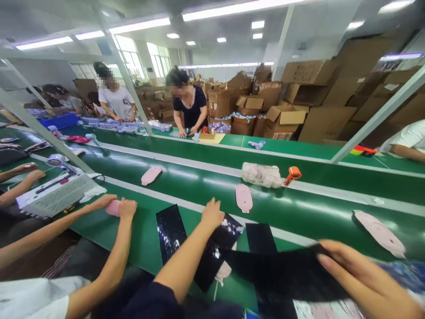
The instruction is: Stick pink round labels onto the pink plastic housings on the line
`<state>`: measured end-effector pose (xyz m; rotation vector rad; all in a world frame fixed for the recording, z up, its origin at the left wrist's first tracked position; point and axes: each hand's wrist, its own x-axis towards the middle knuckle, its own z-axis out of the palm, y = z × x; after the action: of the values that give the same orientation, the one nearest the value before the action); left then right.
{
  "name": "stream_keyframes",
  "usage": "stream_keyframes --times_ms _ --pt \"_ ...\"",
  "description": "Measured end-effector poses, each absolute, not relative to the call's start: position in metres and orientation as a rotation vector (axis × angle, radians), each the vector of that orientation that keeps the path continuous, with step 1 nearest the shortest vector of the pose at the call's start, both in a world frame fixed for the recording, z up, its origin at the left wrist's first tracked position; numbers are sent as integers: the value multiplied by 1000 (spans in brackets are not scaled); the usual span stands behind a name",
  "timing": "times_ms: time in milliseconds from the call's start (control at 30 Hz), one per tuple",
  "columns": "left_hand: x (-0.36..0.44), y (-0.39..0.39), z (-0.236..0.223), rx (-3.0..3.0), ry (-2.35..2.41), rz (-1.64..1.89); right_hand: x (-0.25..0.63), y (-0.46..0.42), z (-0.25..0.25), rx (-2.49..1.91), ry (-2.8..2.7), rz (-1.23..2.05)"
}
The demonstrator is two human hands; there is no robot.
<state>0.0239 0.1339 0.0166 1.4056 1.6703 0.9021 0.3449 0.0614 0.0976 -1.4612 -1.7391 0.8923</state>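
Note:
My left hand (212, 213) reaches forward with its fingers curled down on the far edge of a glossy black sheet (229, 230) lying on the green bench (146, 230). My right hand (360, 277) grips the end of a long matte black sheet (285, 272) that stretches leftward across my front. A pink oval part (223, 269) peeks out from under the glossy sheet. Two more black sheets, one (170, 232) and another (260, 238), lie flat on either side of my left hand.
Pink oval parts (244, 197) (151, 175) (380, 232) lie on the dark green conveyor (206, 177). A bag of parts (261, 174) and an orange tape dispenser (292, 174) sit beyond. A co-worker's hands (116, 207) hold a pink piece at my left. People work opposite, before stacked cartons (299, 102).

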Motion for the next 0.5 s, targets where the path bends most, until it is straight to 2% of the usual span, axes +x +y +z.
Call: stream_keyframes --times_ms 100,167,233,300,400,500 --pt "52 126 63 1426 1509 837 324 84 105 -1305 -1688 1379" --pt "75 115 92 1480 1183 716 313 102 105 -1187 -1660 1517" --pt "100 101 113 1573 1153 670 310 115 104 -1165 -1729 1465" --pt "124 89 122 1678 1384 664 315 124 103 -1168 -1910 1269" --pt "155 80 119 1745 1752 625 331 133 101 -1124 -2204 1009" --pt "179 78 113 1808 1951 540 345 138 93 -1129 -2298 893"
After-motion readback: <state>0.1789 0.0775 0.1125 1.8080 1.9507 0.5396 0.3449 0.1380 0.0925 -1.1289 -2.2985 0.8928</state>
